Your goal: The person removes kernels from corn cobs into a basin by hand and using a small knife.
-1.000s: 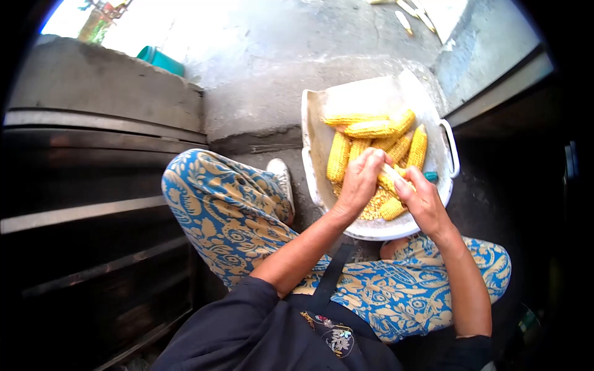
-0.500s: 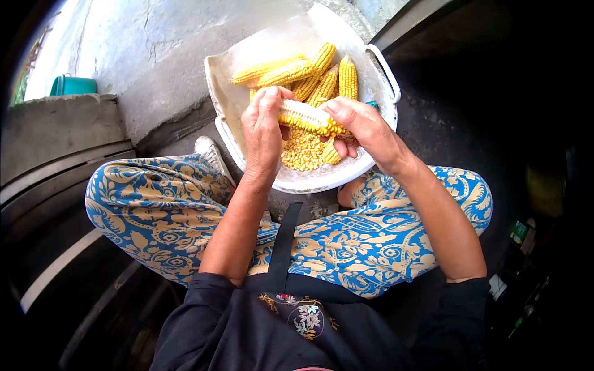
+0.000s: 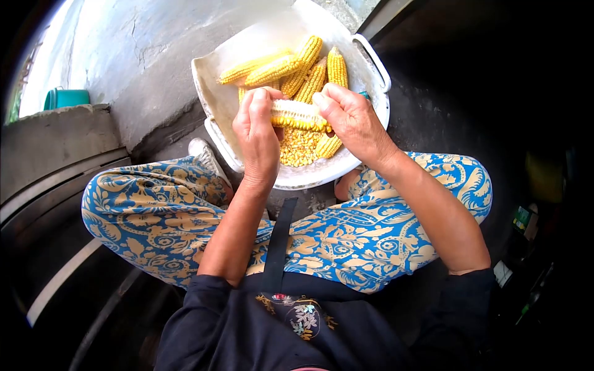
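Between my two hands lies a partly stripped corn cob (image 3: pixel 298 114), held level over a white basket (image 3: pixel 309 180). Its upper face is bare and pale, while yellow kernels still line the side toward me. My left hand (image 3: pixel 257 127) is closed round the left end. On the right end my right hand (image 3: pixel 352 123) is closed, thumb on top, other fingers mostly hidden. Loose kernels (image 3: pixel 299 148) lie in the basket below the cob. Several full corn ears (image 3: pixel 300 71) rest behind my hands, and another ear (image 3: pixel 328 144) lies beside the loose kernels.
The basket stands on the floor between my crossed legs (image 3: pixel 346 229), with a white handle (image 3: pixel 375 62) at its right. A green bucket (image 3: pixel 65 98) sits on a concrete ledge (image 3: pixel 62 133) at the left. A dark strap (image 3: pixel 280 244) hangs down my front.
My right hand's fingers, spread lower before, are now curled in round the cob's end. The cob lies more level. The whole view has shifted slightly.
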`<state>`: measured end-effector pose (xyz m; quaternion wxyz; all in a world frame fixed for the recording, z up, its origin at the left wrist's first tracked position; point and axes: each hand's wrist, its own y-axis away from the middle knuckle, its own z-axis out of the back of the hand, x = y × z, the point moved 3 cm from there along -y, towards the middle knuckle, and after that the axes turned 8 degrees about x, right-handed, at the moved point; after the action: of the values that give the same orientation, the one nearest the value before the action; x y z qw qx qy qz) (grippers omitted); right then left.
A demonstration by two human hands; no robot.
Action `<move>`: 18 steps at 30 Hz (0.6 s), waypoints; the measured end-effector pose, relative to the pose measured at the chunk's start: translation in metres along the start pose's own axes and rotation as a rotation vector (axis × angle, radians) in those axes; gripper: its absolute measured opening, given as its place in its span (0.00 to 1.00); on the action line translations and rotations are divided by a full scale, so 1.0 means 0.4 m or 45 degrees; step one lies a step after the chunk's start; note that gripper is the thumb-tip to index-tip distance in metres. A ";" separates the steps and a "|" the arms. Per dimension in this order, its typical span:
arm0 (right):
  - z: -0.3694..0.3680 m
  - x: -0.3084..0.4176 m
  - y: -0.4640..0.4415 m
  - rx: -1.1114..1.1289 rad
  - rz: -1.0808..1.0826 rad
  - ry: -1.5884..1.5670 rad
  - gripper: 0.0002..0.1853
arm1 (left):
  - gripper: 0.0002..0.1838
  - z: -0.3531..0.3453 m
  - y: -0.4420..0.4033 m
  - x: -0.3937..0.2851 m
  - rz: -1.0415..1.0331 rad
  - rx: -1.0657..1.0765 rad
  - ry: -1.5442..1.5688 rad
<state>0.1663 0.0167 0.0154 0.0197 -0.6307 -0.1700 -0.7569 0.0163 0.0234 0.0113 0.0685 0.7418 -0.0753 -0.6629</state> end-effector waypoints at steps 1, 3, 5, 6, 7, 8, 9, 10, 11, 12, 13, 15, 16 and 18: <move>0.009 -0.009 -0.002 -0.043 -0.018 -0.034 0.14 | 0.15 -0.007 0.005 -0.004 -0.031 0.002 -0.027; 0.014 -0.024 0.001 -0.037 -0.058 -0.053 0.16 | 0.15 -0.012 0.013 -0.009 -0.137 0.037 -0.134; 0.006 -0.012 0.009 0.120 -0.363 -0.482 0.17 | 0.15 -0.016 0.014 -0.023 -0.210 0.061 -0.222; 0.004 -0.010 0.007 0.141 -0.343 -0.575 0.18 | 0.14 -0.015 0.008 -0.020 -0.117 0.052 -0.091; 0.010 -0.005 0.007 0.138 -0.345 -0.575 0.18 | 0.14 -0.008 0.000 -0.016 -0.115 0.054 -0.090; 0.019 0.006 0.007 0.181 -0.332 -0.569 0.19 | 0.14 0.006 -0.010 -0.004 -0.042 0.030 0.000; 0.026 0.021 0.006 0.227 -0.317 -0.564 0.20 | 0.13 0.017 -0.020 0.008 0.029 0.003 0.088; 0.037 0.039 0.006 0.222 -0.259 -0.460 0.19 | 0.12 0.026 -0.026 0.014 0.080 -0.068 0.097; 0.031 0.036 0.005 0.227 -0.253 -0.465 0.19 | 0.12 0.035 -0.032 0.015 0.076 -0.072 0.090; 0.023 0.032 0.003 0.217 -0.172 -0.286 0.17 | 0.11 0.046 -0.038 0.022 0.172 -0.099 0.157; 0.017 0.028 0.003 0.203 -0.092 -0.108 0.16 | 0.11 0.053 -0.040 0.031 0.271 -0.125 0.226; 0.016 0.028 0.002 0.165 0.043 0.028 0.16 | 0.10 0.057 -0.043 0.038 0.273 -0.118 0.260; 0.014 0.026 0.002 0.174 0.001 0.029 0.15 | 0.11 0.055 -0.043 0.041 0.296 -0.085 0.288; 0.010 0.024 0.001 0.171 -0.021 0.022 0.14 | 0.12 0.051 -0.041 0.046 0.320 -0.053 0.320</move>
<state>0.1683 0.0193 0.0254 0.0574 -0.6198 -0.2254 -0.7495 -0.0017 0.0355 -0.0123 0.1748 0.8019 -0.1445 -0.5527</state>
